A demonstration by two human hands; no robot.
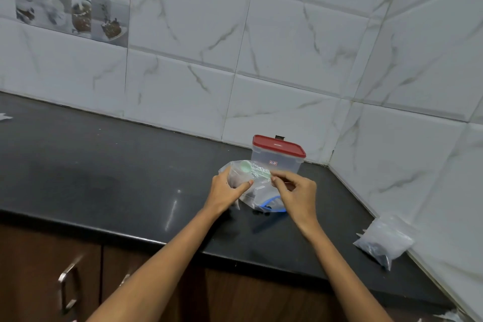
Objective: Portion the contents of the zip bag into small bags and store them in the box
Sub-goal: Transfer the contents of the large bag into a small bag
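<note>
My left hand grips a small clear bag held upright over the black counter. My right hand pinches the handle of a pale green spoon, whose bowl sits at the small bag's mouth. Under both hands lies the larger zip bag with a blue zip strip and a few dark bits beside its edge. Just behind stands a clear plastic box with a red lid, closed.
A pile of small clear bags lies on the counter at the right, against the tiled side wall. Tiled walls meet in a corner behind the box. Brown cabinet doors with metal handles run below the counter's front edge.
</note>
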